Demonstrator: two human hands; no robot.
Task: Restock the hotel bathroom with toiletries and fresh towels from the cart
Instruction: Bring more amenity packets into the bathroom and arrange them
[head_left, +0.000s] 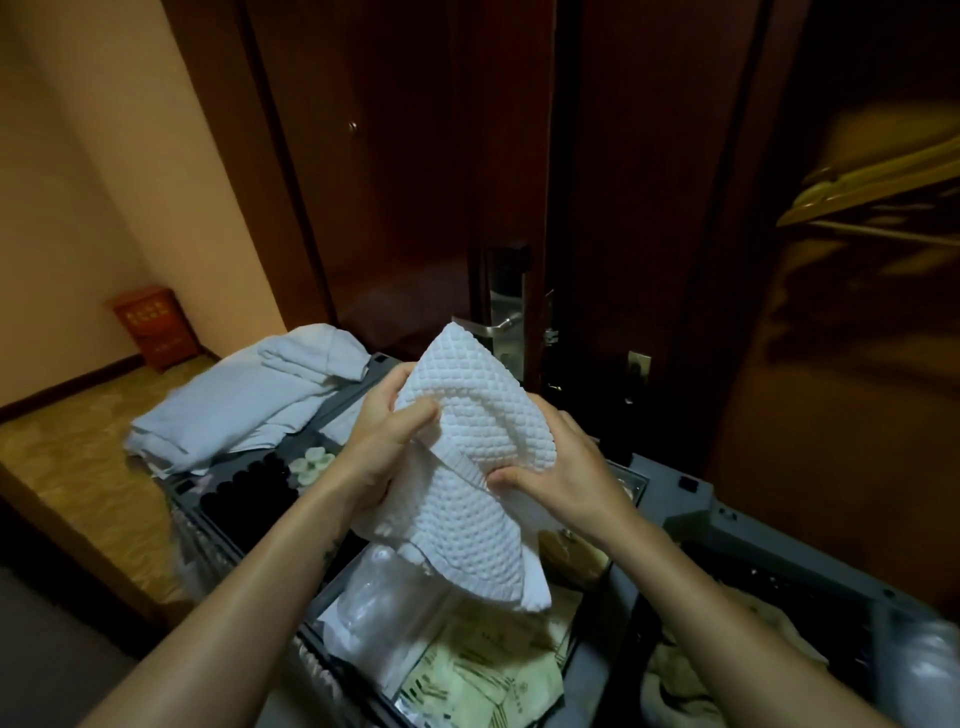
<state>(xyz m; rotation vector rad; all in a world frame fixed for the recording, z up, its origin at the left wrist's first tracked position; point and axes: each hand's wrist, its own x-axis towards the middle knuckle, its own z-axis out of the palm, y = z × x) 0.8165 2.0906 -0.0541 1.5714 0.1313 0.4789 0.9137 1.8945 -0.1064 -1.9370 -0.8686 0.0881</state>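
A white waffle-weave towel (467, 467) hangs bunched above the grey housekeeping cart (691, 499). My left hand (387, 434) grips its upper left edge, thumb pressed into the cloth. My right hand (561, 467) pinches a fold on its right side. The towel's lower corner droops over the cart's tray. On the cart's far left end lies a pile of folded white towels (244, 400). The tray holds small round white toiletry containers (311, 462), a row of dark items (249, 491), clear plastic-wrapped things (384, 597) and pale green printed packets (483, 675).
A dark wooden door (415, 182) with a metal lever handle (493, 325) stands right behind the cart. Wooden hangers (872, 187) hang at the upper right. An orange-red box (153, 327) sits on the patterned carpet by the left wall.
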